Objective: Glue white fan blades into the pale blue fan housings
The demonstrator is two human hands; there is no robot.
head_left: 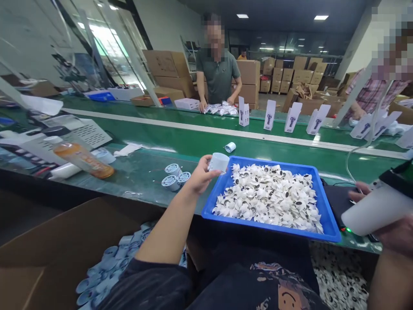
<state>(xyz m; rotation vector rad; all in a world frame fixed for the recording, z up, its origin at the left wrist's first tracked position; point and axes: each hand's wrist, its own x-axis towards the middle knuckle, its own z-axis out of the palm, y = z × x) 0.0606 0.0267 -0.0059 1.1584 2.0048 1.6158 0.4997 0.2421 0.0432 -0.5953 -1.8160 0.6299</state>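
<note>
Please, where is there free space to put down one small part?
Bare bench lies between the amber drink bottle and the three light-blue housings. The green belt is also open left of the lone housing. Crowded: the blue tray, full of white impellers, and the far side, where white boxes stand.

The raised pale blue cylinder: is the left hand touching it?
Touching. The head view shows the left hand holding the pale blue cylinder, thumb against its side.
</note>
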